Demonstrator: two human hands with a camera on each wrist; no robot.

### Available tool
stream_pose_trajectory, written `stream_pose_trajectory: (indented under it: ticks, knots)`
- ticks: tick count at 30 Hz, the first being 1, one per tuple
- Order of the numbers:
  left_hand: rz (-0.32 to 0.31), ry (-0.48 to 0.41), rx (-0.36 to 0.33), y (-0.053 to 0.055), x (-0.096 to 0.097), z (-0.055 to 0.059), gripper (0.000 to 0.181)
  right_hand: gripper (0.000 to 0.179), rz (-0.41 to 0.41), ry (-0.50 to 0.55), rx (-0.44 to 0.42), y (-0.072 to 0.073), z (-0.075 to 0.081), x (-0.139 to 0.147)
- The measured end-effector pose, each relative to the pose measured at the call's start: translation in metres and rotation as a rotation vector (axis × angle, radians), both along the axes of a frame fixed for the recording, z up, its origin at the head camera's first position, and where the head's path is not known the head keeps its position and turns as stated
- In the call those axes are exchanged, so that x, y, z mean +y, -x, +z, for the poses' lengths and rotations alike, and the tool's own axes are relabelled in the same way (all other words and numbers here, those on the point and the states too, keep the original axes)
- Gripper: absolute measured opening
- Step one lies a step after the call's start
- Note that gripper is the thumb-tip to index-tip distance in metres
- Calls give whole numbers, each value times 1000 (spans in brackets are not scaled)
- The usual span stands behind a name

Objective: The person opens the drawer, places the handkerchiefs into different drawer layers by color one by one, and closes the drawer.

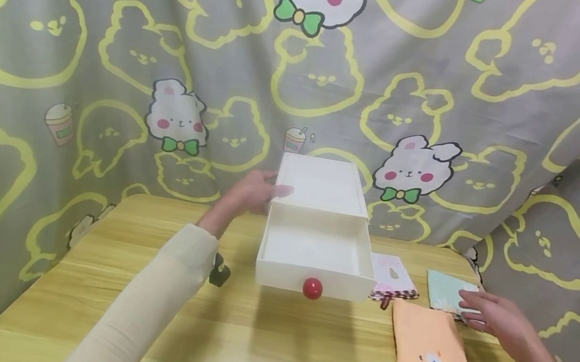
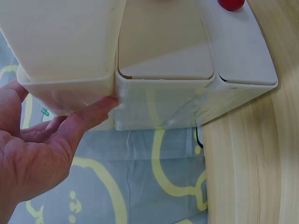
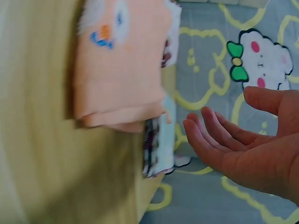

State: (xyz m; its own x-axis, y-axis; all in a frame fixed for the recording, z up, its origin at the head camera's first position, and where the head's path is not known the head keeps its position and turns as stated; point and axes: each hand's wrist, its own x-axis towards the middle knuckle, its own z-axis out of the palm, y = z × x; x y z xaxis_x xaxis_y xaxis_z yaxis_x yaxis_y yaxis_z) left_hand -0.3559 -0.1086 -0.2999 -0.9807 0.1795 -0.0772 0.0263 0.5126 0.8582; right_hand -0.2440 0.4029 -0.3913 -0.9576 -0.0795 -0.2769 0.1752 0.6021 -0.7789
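A white drawer unit stands at the middle back of the table, its top drawer pulled out and bare inside, with a red knob in front. My left hand grips the casing's left side, thumb towards its top. In the left wrist view that hand holds the casing of the open drawer; two shut drawer fronts line up beside it. At the right, my right hand hovers by a folded mint-green cloth, fingers loosely extended. The right wrist view shows this hand holding nothing.
A folded orange towel with an animal face lies in front of the green cloth. Beside the drawer unit lies a folded pink-and-white cloth with a checked edge. A patterned curtain hangs behind the wooden table.
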Motion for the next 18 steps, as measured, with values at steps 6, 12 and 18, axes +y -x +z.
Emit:
stream_pose_trajectory:
  ticks: [6,12,18]
  knots:
    - [-2,15,7,-1,-1,1,82,79,-16,-4,-42,-3,-14,6]
    - [-8,-5,-5,0,0,1,82,77,-37,7,-83,-4,-27,13]
    - [-4,-37,-23,-1,0,1,81,76,-47,13,-141,-2,-37,15]
